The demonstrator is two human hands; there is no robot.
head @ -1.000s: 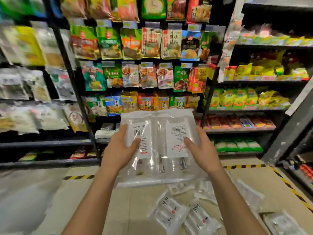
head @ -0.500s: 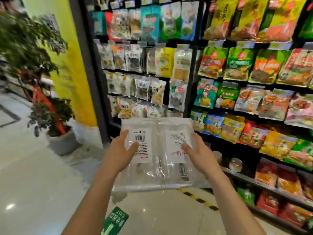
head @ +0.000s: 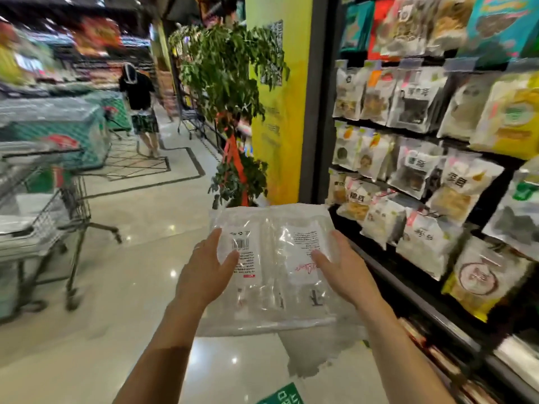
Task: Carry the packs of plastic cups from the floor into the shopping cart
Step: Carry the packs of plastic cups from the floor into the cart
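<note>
Clear packs of plastic cups (head: 272, 266) with white labels and a barcode are carried in front of me at waist height. My left hand (head: 205, 268) grips their left side, thumb on top over the barcode label. My right hand (head: 339, 268) grips the right side, thumb lying on the other label. How many packs are in the stack I cannot tell. The wire shopping cart (head: 43, 217) stands at the left edge, blurred, well left of the packs, with pale items inside.
Shelves of hanging snack bags (head: 423, 158) run along the right. A potted plant (head: 230, 118) and a yellow pillar (head: 280, 106) stand straight ahead. A person in dark clothes (head: 140, 106) walks away at the far left. Glossy floor (head: 140, 287) lies between me and the cart.
The view has swung left, from the shelf and the packs on the floor to the aisle, bringing the cart into sight. Both hands keep the same grip on the packs.
</note>
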